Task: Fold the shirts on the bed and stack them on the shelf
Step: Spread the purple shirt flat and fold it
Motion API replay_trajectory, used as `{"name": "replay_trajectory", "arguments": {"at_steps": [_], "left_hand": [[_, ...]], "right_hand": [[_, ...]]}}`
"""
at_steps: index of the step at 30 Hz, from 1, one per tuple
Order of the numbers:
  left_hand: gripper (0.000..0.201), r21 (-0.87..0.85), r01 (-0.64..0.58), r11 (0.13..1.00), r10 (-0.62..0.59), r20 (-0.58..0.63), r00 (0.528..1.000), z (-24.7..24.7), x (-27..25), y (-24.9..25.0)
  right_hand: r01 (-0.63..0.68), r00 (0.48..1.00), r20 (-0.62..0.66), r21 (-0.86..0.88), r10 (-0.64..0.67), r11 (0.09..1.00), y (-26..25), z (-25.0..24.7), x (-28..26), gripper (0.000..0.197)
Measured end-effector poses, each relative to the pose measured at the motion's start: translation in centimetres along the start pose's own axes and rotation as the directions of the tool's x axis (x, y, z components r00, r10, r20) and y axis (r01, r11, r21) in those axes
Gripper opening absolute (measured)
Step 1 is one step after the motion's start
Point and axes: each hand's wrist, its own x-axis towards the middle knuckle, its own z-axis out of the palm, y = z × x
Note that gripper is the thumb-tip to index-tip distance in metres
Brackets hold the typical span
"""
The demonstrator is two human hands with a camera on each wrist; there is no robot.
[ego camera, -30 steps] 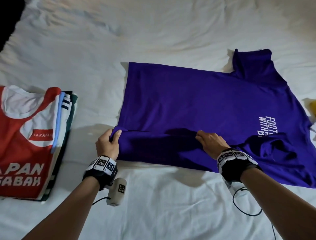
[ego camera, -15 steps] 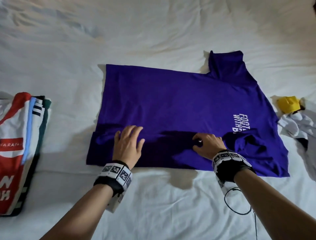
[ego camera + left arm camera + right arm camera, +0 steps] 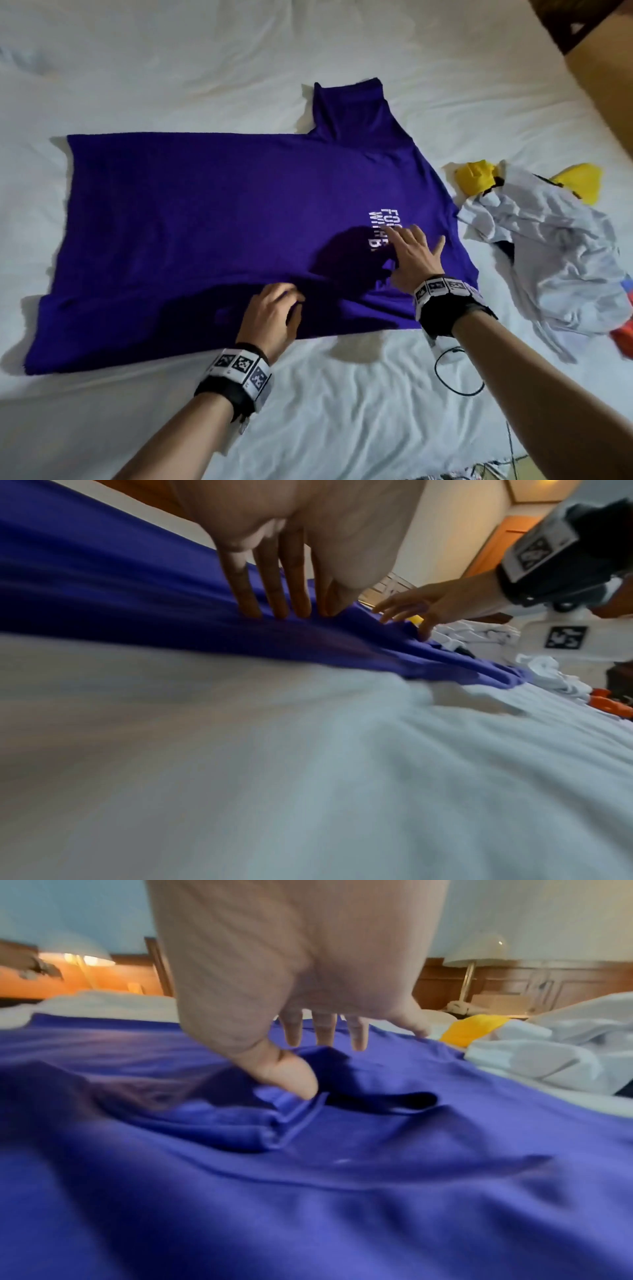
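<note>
A purple shirt (image 3: pixel 222 205) with white print lies spread across the white bed (image 3: pixel 342 411), its near long edge folded over. My left hand (image 3: pixel 291 298) presses straight fingertips (image 3: pixel 274 607) onto that folded strip near its middle. My right hand (image 3: pixel 411 246) lies further right with fingers spread flat beside the print, and its thumb (image 3: pixel 291 1083) touches the tucked sleeve hem. Neither hand grips the cloth. The far sleeve (image 3: pixel 349 106) sticks out flat at the back.
A crumpled white and yellow shirt (image 3: pixel 548 246) lies just right of the purple one, with something orange-red (image 3: pixel 623 329) at the right edge. Wooden furniture (image 3: pixel 599 68) borders the bed at upper right. A thin black cable (image 3: pixel 459 373) loops on the sheet under my right wrist.
The view has swung right, so the folded stack on the left is gone from sight. My left hand slid right along the fold. My right hand opened and moved up toward the print.
</note>
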Motion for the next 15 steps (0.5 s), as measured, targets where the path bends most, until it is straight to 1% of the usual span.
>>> {"name": "replay_trajectory", "arguments": {"at_steps": [2,4,5,6,7,8,9,11,12,13,15], "left_hand": [[0.027,0.047,0.063,0.997,-0.064,0.032,0.997,1.5,0.5,1.4],[0.025,0.092,0.145,0.985,-0.148,0.027,0.989,2.3,0.9,1.9],[0.021,0.121,0.17,0.978,-0.174,0.027,0.984,2.6,1.1,2.1],[0.017,0.148,0.186,0.971,-0.193,0.033,0.981,2.8,1.3,2.4],[0.015,0.172,0.196,0.965,-0.207,0.046,0.977,2.9,1.5,2.7],[0.015,0.192,0.203,0.96,-0.218,0.057,0.974,3.0,1.8,3.1],[0.015,0.206,0.209,0.956,-0.226,0.059,0.972,3.0,2.0,3.6],[0.017,0.219,0.202,0.955,-0.216,0.041,0.976,3.1,2.6,4.6],[0.018,0.214,0.192,0.958,-0.202,0.027,0.979,3.3,3.0,5.2],[0.02,0.202,0.182,0.962,-0.189,0.015,0.982,3.4,3.4,5.8],[0.024,0.168,0.16,0.973,-0.162,-0.001,0.987,3.9,4.4,6.8]], "right_hand": [[0.057,0.997,0.061,-0.043,-0.055,0.997,1.8,-1.2,0.8,0.056],[0.068,0.994,0.081,0.002,-0.068,0.998,2.7,-2.9,1.8,0.036],[0.062,0.997,0.039,0.038,-0.064,0.997,3.1,-3.5,2.3,0.03],[0.065,0.997,-0.054,0.069,-0.062,0.995,3.3,-3.9,2.7,0.025],[0.067,0.983,-0.178,0.095,-0.049,0.993,3.5,-3.8,2.9,0.025],[0.06,0.959,-0.283,0.124,-0.023,0.99,3.5,-3.4,2.9,0.031],[0.043,0.945,-0.328,0.166,0.014,0.985,3.5,-2.8,2.5,0.043],[-0.012,0.954,-0.286,0.251,0.086,0.968,3.5,-1.0,1.1,0.072],[-0.042,0.957,-0.264,0.279,0.119,0.959,3.8,0.2,0.1,0.079],[-0.057,0.949,-0.278,0.305,0.146,0.95,4.1,1.4,-1.0,0.081],[-0.061,0.9,-0.381,0.371,0.211,0.927,5.1,3.6,-3.3,0.075]]}}
